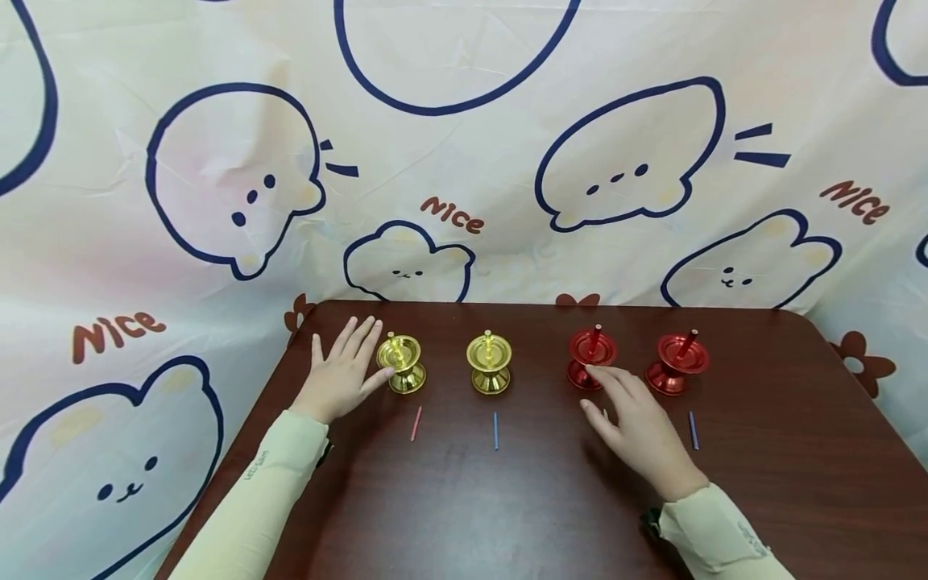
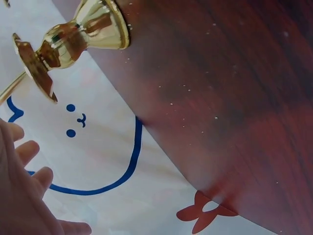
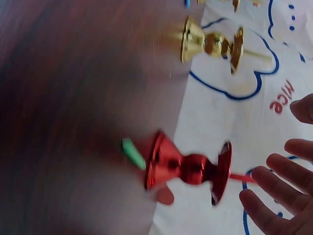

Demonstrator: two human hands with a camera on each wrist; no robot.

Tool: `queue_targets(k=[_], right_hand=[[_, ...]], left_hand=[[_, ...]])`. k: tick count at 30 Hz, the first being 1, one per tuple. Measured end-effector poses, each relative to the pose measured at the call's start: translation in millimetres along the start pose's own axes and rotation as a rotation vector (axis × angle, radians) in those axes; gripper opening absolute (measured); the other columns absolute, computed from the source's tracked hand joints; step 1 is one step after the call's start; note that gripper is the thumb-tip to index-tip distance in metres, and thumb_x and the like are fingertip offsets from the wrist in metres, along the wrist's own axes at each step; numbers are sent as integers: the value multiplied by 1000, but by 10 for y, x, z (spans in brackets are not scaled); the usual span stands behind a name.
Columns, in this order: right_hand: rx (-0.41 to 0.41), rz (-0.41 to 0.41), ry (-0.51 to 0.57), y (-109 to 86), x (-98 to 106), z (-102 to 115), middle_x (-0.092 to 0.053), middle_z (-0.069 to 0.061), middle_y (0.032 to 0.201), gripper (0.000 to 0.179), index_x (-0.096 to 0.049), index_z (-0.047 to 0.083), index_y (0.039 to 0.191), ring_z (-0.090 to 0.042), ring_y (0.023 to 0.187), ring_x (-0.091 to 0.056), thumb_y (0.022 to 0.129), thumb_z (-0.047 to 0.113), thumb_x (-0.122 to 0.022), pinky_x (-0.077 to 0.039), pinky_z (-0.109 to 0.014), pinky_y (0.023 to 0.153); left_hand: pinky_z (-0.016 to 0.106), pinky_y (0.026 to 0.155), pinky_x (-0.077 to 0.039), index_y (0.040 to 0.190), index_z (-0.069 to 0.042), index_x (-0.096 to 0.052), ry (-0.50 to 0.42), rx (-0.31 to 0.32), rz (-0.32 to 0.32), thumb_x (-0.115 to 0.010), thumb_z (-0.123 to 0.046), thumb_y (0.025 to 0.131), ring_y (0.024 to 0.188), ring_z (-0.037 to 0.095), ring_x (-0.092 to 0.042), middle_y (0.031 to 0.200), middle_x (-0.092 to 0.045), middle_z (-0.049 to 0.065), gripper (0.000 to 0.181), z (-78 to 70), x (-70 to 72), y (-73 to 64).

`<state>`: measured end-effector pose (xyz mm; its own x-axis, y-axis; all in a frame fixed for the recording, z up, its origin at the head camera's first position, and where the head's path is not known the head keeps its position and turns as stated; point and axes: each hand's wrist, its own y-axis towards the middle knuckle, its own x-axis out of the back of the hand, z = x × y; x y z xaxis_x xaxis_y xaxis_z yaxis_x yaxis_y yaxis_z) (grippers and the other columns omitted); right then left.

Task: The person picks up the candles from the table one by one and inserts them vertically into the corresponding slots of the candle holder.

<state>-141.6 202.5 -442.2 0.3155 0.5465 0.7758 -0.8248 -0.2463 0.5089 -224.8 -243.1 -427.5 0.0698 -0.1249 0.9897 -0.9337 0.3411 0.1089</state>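
Observation:
My left hand [image 1: 339, 372] spreads its fingers beside the leftmost gold candle holder [image 1: 408, 377]. Its thumb overlaps that holder's edge in the head view; whether they touch, I cannot tell. The left wrist view shows that hand's fingers [image 2: 41, 177] holding nothing, near the gold holder [image 2: 68, 44]. My right hand [image 1: 641, 427] hovers, fingers extended, in front of the nearer red candle holder [image 1: 582, 375]. In the right wrist view a green stick [image 3: 133, 152] lies by the base of the red holder [image 3: 193, 169]; the hand mostly hides it in the head view.
A second gold holder [image 1: 490, 379] and a second red holder [image 1: 667, 379] complete the row. On the brown table [image 1: 435, 515] lie a pink stick [image 1: 416, 423], a blue stick [image 1: 496, 431] and a darker blue stick [image 1: 693, 431]. Behind hangs a printed cloth [image 1: 507, 161].

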Motion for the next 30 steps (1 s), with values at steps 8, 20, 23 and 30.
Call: queue_targets(k=[8,20,23,30], right_hand=[[-7,14,43,68,-256,198,-65,-15,121,46,-67,2,129,-33,111,-62,87,16,-81,-52,-52,96],[-65,18,204,164,-641,521,-71,-9,115,37,-71,5,122,-26,110,-66,87,16,-81,-55,-46,92],[-71,31,258,199,-701,596,-71,-10,113,36,-72,4,120,-26,107,-67,87,14,-81,-56,-45,90],[-115,56,400,264,-825,820,-69,-11,102,32,-71,0,116,-30,93,-70,86,8,-81,-60,-44,80]], left_hand=[[79,110,0,163,-11,-22,-17,-7,-10,-55,-52,101,155,35,-10,168,-19,12,81,-56,-105,-21],[80,110,-3,162,-11,-25,-25,-3,-5,-52,-52,103,154,35,-14,168,-21,10,77,-28,-119,-55],[79,110,-4,162,-11,-25,-16,7,4,-50,-52,103,154,35,-14,168,-21,11,76,-14,-125,-48],[77,112,0,162,-10,-24,-39,19,37,-52,-48,104,155,32,-14,169,-20,10,75,-24,-138,-45]])
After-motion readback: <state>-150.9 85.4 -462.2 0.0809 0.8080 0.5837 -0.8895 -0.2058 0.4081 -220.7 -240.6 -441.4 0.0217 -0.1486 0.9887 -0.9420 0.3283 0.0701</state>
